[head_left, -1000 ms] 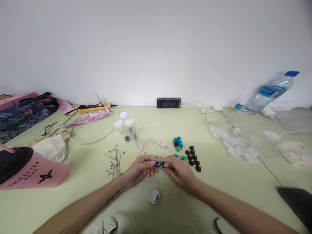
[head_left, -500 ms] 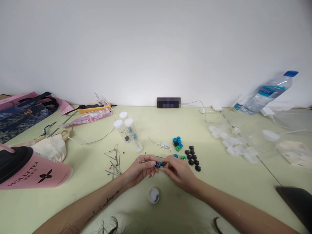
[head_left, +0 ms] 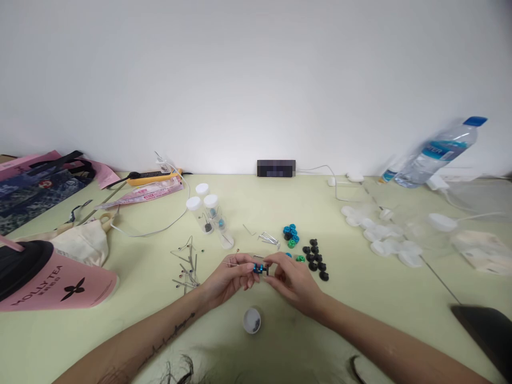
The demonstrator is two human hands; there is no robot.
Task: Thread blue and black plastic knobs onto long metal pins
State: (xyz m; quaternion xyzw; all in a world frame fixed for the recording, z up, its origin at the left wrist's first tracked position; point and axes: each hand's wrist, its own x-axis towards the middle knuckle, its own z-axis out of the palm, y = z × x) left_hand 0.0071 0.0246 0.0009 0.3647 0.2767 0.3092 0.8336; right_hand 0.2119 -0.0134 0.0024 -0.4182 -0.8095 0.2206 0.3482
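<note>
My left hand (head_left: 230, 278) is closed on a small blue metal spool-like part (head_left: 257, 268). A thin straight wire sticks out to the left past its fingers. From the part's right end a black piece with a flat disc (head_left: 267, 271) projects. Thumb and fingers of my right hand (head_left: 295, 282) pinch this disc at its edges. Just beyond the hands lie several L-shaped hex keys (head_left: 269, 240). Blue and green round parts (head_left: 292, 233) and black flanged knobs (head_left: 315, 260) are to the right. Below the hands sits a small white cap (head_left: 245, 321) with tiny dark pieces in it.
Thin metal rods and wires (head_left: 186, 269) lie left of my hands. Clear tubes with white lids (head_left: 194, 204) stand behind them. A pink cup (head_left: 86, 282) lies far left. Clear plastic discs (head_left: 386, 234), a tilted water bottle (head_left: 442, 152) and cables (head_left: 336, 186) are right.
The black disc has turned in my right hand's fingers and shows more edge-on, a bit farther out from the blue part. My left hand has hardly moved.
</note>
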